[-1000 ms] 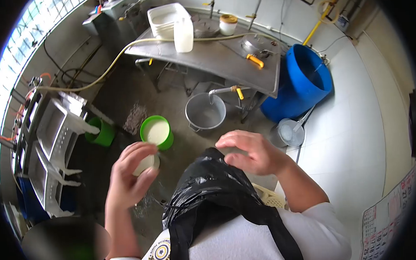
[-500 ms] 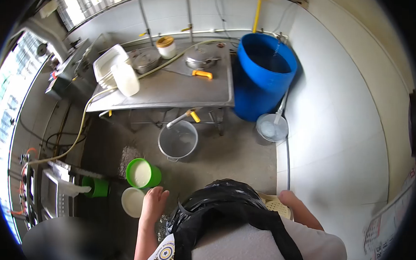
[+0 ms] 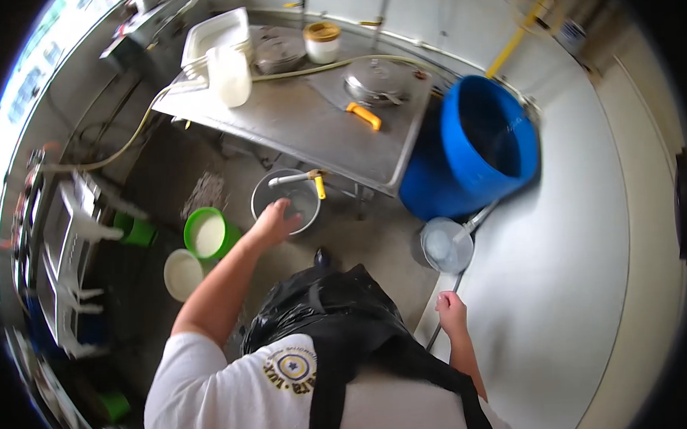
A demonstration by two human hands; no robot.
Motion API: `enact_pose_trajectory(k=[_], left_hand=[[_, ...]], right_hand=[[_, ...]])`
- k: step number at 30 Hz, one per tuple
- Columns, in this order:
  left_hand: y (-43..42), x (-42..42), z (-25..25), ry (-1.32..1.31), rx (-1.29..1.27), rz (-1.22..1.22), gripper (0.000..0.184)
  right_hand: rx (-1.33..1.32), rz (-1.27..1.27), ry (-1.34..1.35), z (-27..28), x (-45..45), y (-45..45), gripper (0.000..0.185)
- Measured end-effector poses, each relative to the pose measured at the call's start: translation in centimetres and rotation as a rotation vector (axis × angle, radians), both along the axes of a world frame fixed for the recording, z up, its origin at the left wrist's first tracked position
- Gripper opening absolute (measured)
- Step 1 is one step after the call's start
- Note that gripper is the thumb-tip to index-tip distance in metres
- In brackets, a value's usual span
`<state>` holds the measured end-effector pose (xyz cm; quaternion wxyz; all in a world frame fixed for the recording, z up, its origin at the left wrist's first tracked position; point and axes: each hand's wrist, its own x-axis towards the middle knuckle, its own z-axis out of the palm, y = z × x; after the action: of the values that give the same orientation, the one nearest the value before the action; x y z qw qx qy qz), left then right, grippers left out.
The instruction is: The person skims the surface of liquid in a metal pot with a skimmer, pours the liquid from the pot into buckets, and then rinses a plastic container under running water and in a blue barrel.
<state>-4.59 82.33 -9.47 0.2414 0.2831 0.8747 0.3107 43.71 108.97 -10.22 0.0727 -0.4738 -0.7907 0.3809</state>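
Observation:
My left hand [image 3: 276, 224] is stretched forward at the near left rim of a grey bucket [image 3: 315, 219] on the floor. Its fingers are apart and hold nothing visible; whether they touch the rim I cannot tell. Over the bucket juts a pipe [image 3: 288, 178] with a yellow-handled valve [image 3: 320, 186]. Low beside the white wall, my right hand [image 3: 451, 313] is closed, with nothing showing in it. A clear bucket [image 3: 444, 245] stands just beyond it. Left of my left forearm are a green bucket [image 3: 208, 233] and a white bucket [image 3: 183, 274], both with whitish contents.
A steel table [image 3: 280, 118] carries a lidded pot [image 3: 375, 79], an orange-handled tool [image 3: 364, 116], a white jug [image 3: 230, 76] and a tub with a brown lid [image 3: 322, 43]. At its right stands a large blue barrel [image 3: 462, 157]. A metal rack [image 3: 54, 277] lines the left.
My left hand has reached forward from beside the white bucket to the grey bucket. My right hand has shifted slightly left and forward. The view has turned and come closer to the table.

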Motion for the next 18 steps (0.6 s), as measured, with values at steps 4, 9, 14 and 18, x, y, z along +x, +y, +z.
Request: enact_pose_trajectory(k=[4, 9, 14, 18], left_hand=[[1.9, -12.8, -3.3, 0.100, 0.001, 0.285, 0.068], [4.3, -32.8, -3.6, 0.459, 0.038, 0.712, 0.076], [9.0, -47.4, 1.4, 0.565, 0.144, 0.879, 0.086], [14.7, -51.1, 2.1, 0.459, 0.100, 0.933, 0.075]], right_hand=[[0.037, 0.100, 0.056, 1.8, -8.0, 5.1, 0.025], [0.135, 0.379, -0.066, 3.7, -16.7, 10.9, 0.019], [0.145, 0.490, -0.096, 6.8, -23.3, 16.9, 0.018], [0.163, 0.454, -0.045, 9.6, -28.4, 21.0, 0.016]])
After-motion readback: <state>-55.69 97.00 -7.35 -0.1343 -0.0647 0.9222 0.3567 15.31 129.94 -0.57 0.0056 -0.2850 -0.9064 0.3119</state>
